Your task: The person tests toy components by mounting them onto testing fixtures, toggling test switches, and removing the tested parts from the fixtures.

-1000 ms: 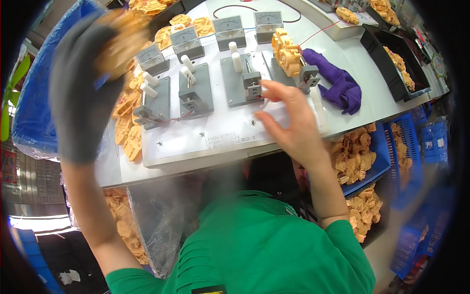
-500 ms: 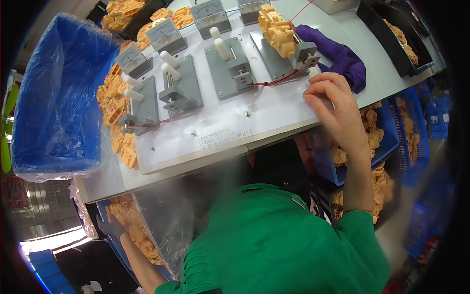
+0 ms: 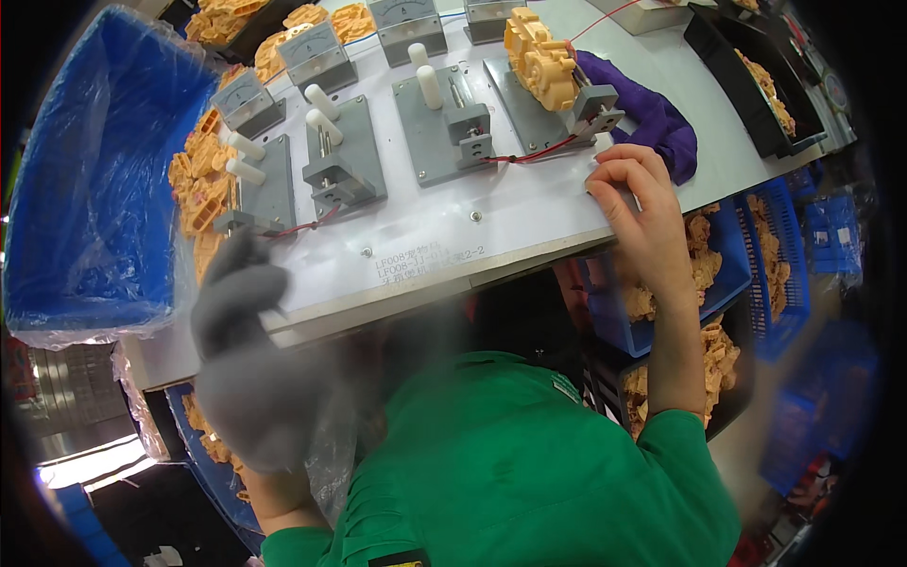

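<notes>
Our part (image 3: 540, 59) sat above the rightmost plate (image 3: 505, 109), just behind the gray block at its near end. We took it that hidden posts bore it, since each of the other three plates carried a bare pair of white posts (image 3: 430, 88).

Our right hand (image 3: 647, 203) rested by the right edge of the board (image 3: 539, 203), fingers curled, the tips of thumb and forefinger drawn together, nothing seen between them. It was apart from the part, and we judged that it was resting there rather than gripping. Our left hand (image 3: 236, 331), in a dark glove, was over the board's near left corner, close to the leftmost plate. It was too blurred for us to tell how its fingers stood or whether it held anything.

Four meters (image 3: 316, 59) stood in a row behind the plates, faces turned our way, presumably for easy reading. Red wires (image 3: 540, 153) ran by the plates' near ends.

The board lay on a white table (image 3: 732, 137). A purple cloth (image 3: 666, 132) was crumpled beside the rightmost plate. A heap (image 3: 200, 180) of yellow pieces lay along the board's left side, next to a blue bin (image 3: 90, 198) lined with clear film, perhaps to keep it clean. A black tray (image 3: 710, 52) of similar pieces stood at far right; below the table's edge, a blue crate (image 3: 614, 326) held more.
</notes>
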